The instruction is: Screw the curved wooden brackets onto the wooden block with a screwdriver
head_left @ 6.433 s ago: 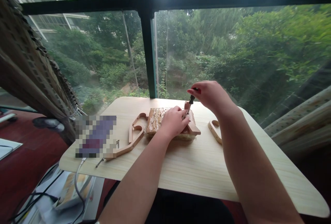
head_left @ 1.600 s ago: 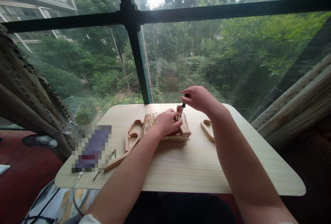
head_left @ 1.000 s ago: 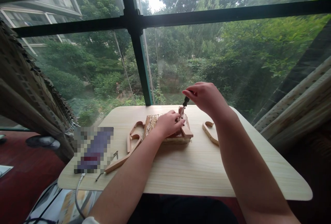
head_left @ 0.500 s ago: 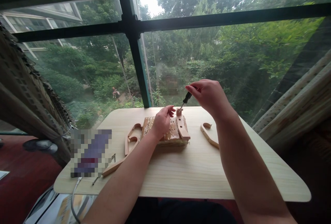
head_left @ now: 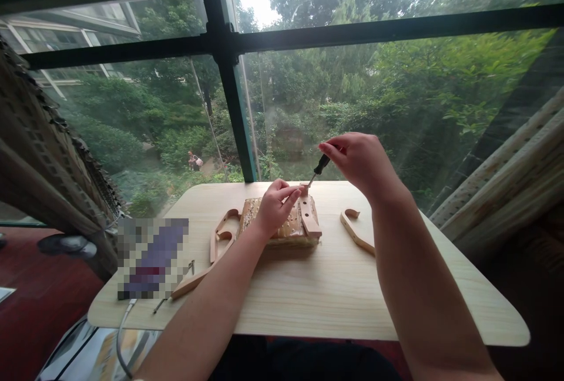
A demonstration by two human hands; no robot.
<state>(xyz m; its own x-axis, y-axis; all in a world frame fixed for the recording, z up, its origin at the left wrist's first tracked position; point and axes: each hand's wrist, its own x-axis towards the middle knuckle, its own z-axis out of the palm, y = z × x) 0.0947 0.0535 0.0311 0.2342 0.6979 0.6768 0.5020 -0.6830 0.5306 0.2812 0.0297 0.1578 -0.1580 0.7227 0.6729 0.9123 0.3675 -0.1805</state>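
Note:
My right hand (head_left: 359, 161) is closed round the black handle of a screwdriver (head_left: 322, 164). Its metal shaft slants down to the far end of a curved wooden piece with dark holes (head_left: 307, 213). This piece lies on the right part of a brown, tape-wrapped block (head_left: 282, 231). Over the block, my left hand (head_left: 277, 208) has thumb and fingers pinched together at the wooden piece's far end, close to the screwdriver tip. Whatever sits between those fingertips is too small to make out.
Hooked wooden pieces (head_left: 225, 234) lie left of the block, and another wooden hook (head_left: 352, 225) to its right. Small metal screws (head_left: 159, 306) and a blurred-out object with a white cable (head_left: 154, 260) are on the pale table (head_left: 317, 293). A window stands behind.
My left fingers have come together and moved right, onto the far end of the wooden piece. The screwdriver has shifted slightly in my right hand's grip.

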